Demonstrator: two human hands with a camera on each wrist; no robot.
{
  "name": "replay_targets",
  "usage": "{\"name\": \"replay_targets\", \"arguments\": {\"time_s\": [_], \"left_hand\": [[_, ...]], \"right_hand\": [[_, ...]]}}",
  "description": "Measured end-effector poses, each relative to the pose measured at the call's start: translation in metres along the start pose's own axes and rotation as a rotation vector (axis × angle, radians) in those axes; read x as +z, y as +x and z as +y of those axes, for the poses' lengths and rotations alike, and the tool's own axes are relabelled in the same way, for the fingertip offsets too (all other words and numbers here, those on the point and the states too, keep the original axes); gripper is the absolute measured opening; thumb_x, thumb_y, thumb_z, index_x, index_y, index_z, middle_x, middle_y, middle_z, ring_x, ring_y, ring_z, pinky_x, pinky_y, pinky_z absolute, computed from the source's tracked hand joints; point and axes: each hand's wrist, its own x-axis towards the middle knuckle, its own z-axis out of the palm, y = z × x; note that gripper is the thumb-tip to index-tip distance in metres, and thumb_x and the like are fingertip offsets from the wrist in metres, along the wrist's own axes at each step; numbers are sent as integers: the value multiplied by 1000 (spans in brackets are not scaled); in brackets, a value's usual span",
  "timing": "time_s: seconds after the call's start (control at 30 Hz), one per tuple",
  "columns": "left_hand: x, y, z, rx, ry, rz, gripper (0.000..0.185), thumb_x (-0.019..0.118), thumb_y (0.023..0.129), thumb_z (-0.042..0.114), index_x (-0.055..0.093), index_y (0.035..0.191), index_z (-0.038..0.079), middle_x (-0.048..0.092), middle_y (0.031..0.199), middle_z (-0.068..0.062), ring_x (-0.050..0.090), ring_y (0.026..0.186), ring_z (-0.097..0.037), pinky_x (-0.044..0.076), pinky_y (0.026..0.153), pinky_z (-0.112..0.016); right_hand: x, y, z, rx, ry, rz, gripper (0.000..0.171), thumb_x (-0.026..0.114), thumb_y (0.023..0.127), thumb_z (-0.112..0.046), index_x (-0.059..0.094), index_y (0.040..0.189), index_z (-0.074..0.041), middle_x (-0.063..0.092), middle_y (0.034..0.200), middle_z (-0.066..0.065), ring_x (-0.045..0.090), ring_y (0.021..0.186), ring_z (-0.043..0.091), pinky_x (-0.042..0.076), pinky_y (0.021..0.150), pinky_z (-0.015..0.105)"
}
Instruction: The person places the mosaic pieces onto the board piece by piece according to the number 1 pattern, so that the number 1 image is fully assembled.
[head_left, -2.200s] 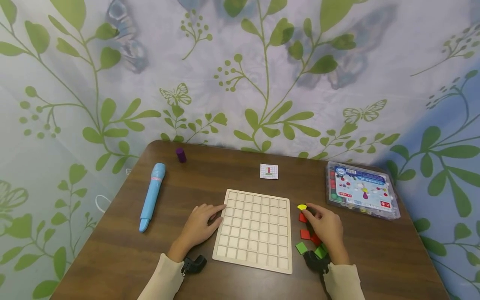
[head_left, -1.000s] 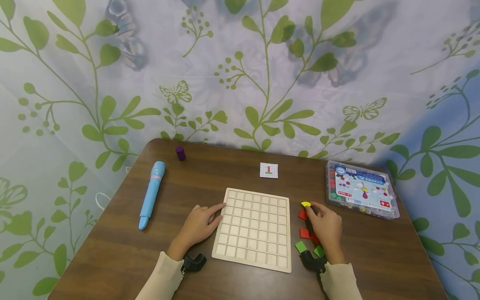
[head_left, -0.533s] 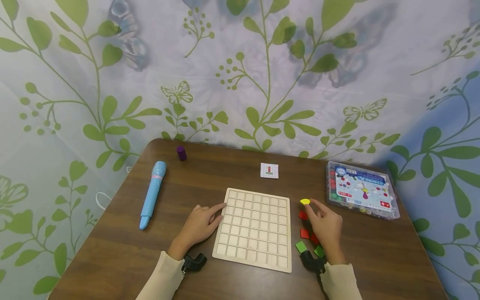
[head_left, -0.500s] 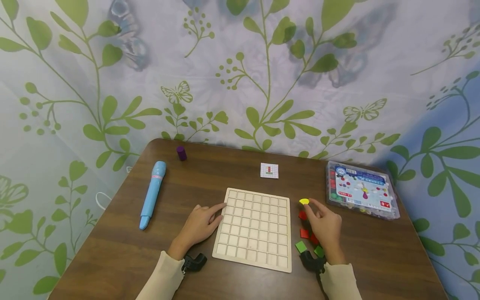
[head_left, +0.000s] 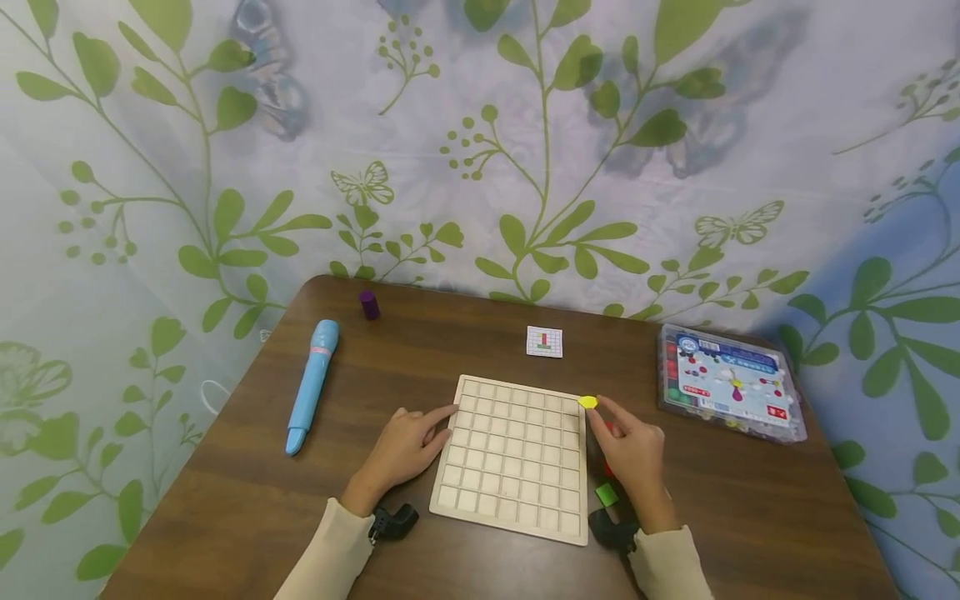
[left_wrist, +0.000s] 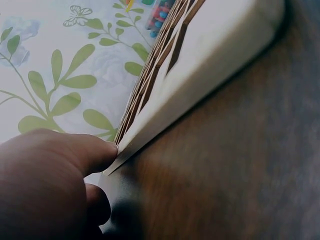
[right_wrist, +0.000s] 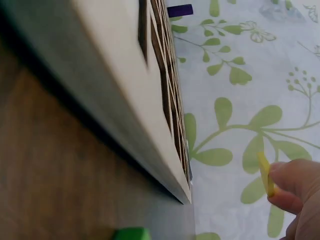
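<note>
A pale wooden grid board point(head_left: 510, 458) with square recesses lies mid-table. My left hand point(head_left: 401, 446) rests at its left side, and in the left wrist view the extended index finger touches the board's edge. Between thumb and index finger, my right hand point(head_left: 633, 454) pinches a small yellow fan-shaped tile point(head_left: 587, 402) at the board's far right corner. In the right wrist view the yellow tile point(right_wrist: 265, 172) is seen nearly edge-on, held up off the table. Beside the board's right edge lie a green square tile point(head_left: 606, 495) and red tiles point(head_left: 609, 468), partly hidden by the right hand.
A small printed card point(head_left: 544, 342) with a coloured grid pattern lies behind the board. A clear plastic case point(head_left: 731, 383) of coloured parts stands at the right. At the left are a light blue microphone-shaped object point(head_left: 311, 387) and a purple cylinder point(head_left: 369, 305).
My right hand has carried the yellow tile left, from above the red tiles to the board's far right corner. The left hand stays at the board's left edge.
</note>
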Motion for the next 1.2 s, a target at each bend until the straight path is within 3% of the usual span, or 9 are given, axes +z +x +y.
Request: {"name": "replay_targets", "arguments": {"time_s": [0.47, 0.97, 1.2], "left_hand": [[0, -6, -2, -10, -5, 28, 37, 69, 99, 22, 68, 135, 17, 28, 58, 23, 28, 52, 0, 33, 72, -31], [4, -2, -2, -20, 3, 2, 37, 68, 99, 25, 68, 136, 19, 31, 57, 21, 31, 53, -1, 33, 72, -31], [5, -1, -1, -11, 1, 3, 37, 68, 99, 26, 68, 136, 19, 32, 57, 20, 31, 53, -1, 33, 72, -31]], "right_hand": [[12, 14, -27, -86, 53, -109, 31, 85, 84, -13, 78, 114, -6, 27, 53, -19, 14, 45, -8, 19, 38, 19], [37, 18, -46, -53, 201, -238, 28, 85, 85, -14, 79, 111, -6, 26, 53, -19, 15, 47, -5, 17, 41, 20], [50, 21, -49, -27, 201, -298, 27, 85, 85, -17, 80, 110, -9, 28, 52, -19, 19, 47, -4, 20, 44, 22]]}}
